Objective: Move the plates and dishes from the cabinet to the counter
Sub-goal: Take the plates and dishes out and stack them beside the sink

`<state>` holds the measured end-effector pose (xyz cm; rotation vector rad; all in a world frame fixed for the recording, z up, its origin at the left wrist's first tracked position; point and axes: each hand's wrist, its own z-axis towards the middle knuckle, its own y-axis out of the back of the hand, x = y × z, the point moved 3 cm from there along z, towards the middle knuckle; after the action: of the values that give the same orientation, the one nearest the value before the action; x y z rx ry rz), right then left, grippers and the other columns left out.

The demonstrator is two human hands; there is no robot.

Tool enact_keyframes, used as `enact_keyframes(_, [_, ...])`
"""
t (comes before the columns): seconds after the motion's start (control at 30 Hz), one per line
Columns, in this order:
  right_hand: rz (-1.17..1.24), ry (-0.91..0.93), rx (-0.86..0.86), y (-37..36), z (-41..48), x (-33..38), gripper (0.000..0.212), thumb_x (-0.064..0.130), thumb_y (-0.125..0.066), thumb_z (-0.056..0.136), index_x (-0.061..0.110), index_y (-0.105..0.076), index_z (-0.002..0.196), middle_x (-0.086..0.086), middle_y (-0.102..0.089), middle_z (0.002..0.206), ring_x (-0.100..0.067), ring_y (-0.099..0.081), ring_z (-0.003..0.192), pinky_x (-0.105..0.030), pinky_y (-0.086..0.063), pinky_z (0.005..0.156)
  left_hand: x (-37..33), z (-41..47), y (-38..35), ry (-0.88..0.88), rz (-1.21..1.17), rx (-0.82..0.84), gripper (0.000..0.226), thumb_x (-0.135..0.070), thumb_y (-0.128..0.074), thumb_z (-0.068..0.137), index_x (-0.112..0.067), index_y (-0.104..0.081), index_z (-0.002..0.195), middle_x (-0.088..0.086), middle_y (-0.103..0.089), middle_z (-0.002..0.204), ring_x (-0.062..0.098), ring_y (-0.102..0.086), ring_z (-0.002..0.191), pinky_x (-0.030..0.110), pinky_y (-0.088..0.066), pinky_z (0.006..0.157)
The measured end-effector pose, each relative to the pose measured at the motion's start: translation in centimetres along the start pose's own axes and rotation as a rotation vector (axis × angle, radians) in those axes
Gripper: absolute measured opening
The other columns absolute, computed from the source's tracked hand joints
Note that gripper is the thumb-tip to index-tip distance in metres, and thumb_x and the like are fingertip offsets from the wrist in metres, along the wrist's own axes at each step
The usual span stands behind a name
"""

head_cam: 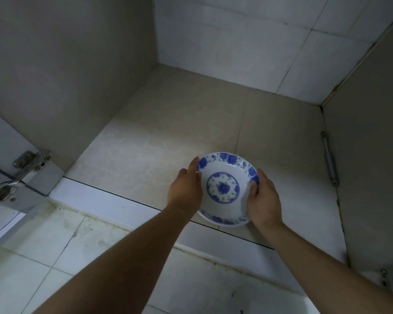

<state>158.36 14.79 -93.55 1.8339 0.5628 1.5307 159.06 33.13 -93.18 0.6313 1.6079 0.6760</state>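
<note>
— Where is the dish?

— The dish (227,189) sits between two hands, at the near edge of the cabinet floor (168,137). The left hand (186,189) is on its left rim. The right hand (262,198) is on its right rim.

— How do the fingers hold it?

— The left fingers (194,165) lie flat and nearly straight along the outside of the rim. The right fingers (254,189) curl over the rim, with the tips inside the dish. Both hands are closed on it, one on each side. It cannot be told if the dish rests on the floor or is lifted a little.

— Which way does it face?

— Its hollow side faces up. The far rim looks tipped up a little. It is round, so it has no long side.

— What does it look like?

— It is white, smooth and shiny. Blue flowers run round the rim, and a blue ring with one blue flower fills the middle.

— And around it?

— The cabinet floor is pale beige tile with thin dark lines. The back wall (247,41) is white square tile. On the far left is a metal hinge (30,160). On the right wall is a thin metal rod (329,159). Nearest are whitish floor tiles (55,241) with dirty marks.
</note>
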Motion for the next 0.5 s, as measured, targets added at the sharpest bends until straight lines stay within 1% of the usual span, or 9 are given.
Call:
enact_keyframes(0.1, [0.004,0.021,0.026,0.1,-0.9,0.2,0.046,0.021,-0.037,0.098,0.016,-0.031,0.143,-0.013,-0.047,0.133,-0.023,-0.049,0.115,-0.02,-0.031,0.089,0.9,-1.1,-0.1,0.013,-0.042,-0.014,0.049,-0.033,-0.036,0.095,-0.028,-0.025,0.143,0.007,-0.054,0.119,0.026,-0.056,0.105,0.035,-0.049,0.086])
enact_keyframes(0.13, [0.003,0.041,0.036,0.1,-1.3,0.5,0.046,0.018,-0.038,0.098,0.016,-0.032,0.143,-0.013,-0.048,0.132,-0.02,-0.05,0.111,-0.02,-0.031,0.089,1.6,-1.5,-0.1,0.021,-0.079,-0.018,0.046,-0.034,-0.036,0.095,-0.03,-0.029,0.14,0.004,-0.056,0.116,0.023,-0.058,0.104,0.028,-0.05,0.082])
enact_keyframes(0.2, [-0.006,0.091,0.068,0.3,-2.3,1.4,0.045,0.013,-0.04,0.097,0.017,-0.034,0.142,-0.012,-0.049,0.131,-0.012,-0.046,0.101,-0.019,-0.032,0.088,3.2,-2.8,0.4,0.092,-0.206,-0.035,0.034,-0.036,-0.034,0.097,-0.034,-0.038,0.131,-0.002,-0.059,0.109,0.018,-0.061,0.1,0.012,-0.048,0.068])
enact_keyframes(0.23, [-0.004,0.115,0.088,0.5,-2.8,2.3,0.045,0.012,-0.04,0.096,0.018,-0.035,0.141,-0.01,-0.049,0.132,-0.008,-0.043,0.098,-0.019,-0.033,0.088,3.6,-3.8,1.2,0.13,-0.26,-0.047,0.033,-0.036,-0.033,0.098,-0.034,-0.039,0.13,-0.003,-0.058,0.109,0.016,-0.061,0.101,0.01,-0.047,0.068])
enact_keyframes(0.27, [0.005,0.128,0.11,0.7,-3.4,3.4,0.046,0.011,-0.041,0.096,0.02,-0.035,0.141,-0.009,-0.049,0.133,-0.006,-0.042,0.099,-0.019,-0.032,0.089,3.7,-5.0,2.5,0.152,-0.285,-0.063,0.036,-0.034,-0.033,0.098,-0.034,-0.037,0.134,-0.004,-0.056,0.112,0.014,-0.058,0.103,0.013,-0.046,0.075])
enact_keyframes(0.33, [0.01,0.129,0.153,1.4,-5.4,6.1,0.046,0.012,-0.04,0.097,0.023,-0.035,0.141,-0.005,-0.047,0.136,-0.006,-0.043,0.104,-0.019,-0.032,0.091,3.1,-8.0,6.1,0.168,-0.293,-0.095,0.043,-0.03,-0.033,0.098,-0.034,-0.03,0.141,-0.004,-0.05,0.117,0.013,-0.053,0.105,0.024,-0.046,0.086])
enact_keyframes(0.4, [0.027,0.117,0.194,2.3,-8.3,9.4,0.045,0.014,-0.04,0.097,0.025,-0.034,0.141,-0.002,-0.045,0.14,-0.01,-0.045,0.116,-0.02,-0.032,0.095,2.1,-11.3,10.6,0.208,-0.309,-0.147,0.043,-0.028,-0.031,0.099,-0.036,-0.029,0.141,-0.004,-0.049,0.119,0.011,-0.05,0.104,0.029,-0.045,0.089])
enact_keyframes(0.43, [0.041,0.113,0.214,3.1,-10.3,11.3,0.045,0.014,-0.04,0.097,0.025,-0.035,0.14,0.0,-0.045,0.14,-0.01,-0.044,0.121,-0.019,-0.031,0.096,1.5,-13.2,13.1,0.246,-0.319,-0.167,0.043,-0.028,-0.03,0.099,-0.038,-0.03,0.141,-0.005,-0.049,0.118,0.01,-0.049,0.102,0.028,-0.044,0.088])
enact_keyframes(0.5, [0.076,0.111,0.26,5.6,-14.8,15.5,0.045,0.013,-0.042,0.097,0.025,-0.036,0.14,0.003,-0.046,0.137,-0.002,-0.042,0.115,-0.015,-0.031,0.094,-0.2,-17.6,18.1,0.291,-0.311,-0.169,0.042,-0.03,-0.031,0.098,-0.042,-0.033,0.138,-0.006,-0.051,0.116,0.003,-0.049,0.098,0.019,-0.041,0.086])
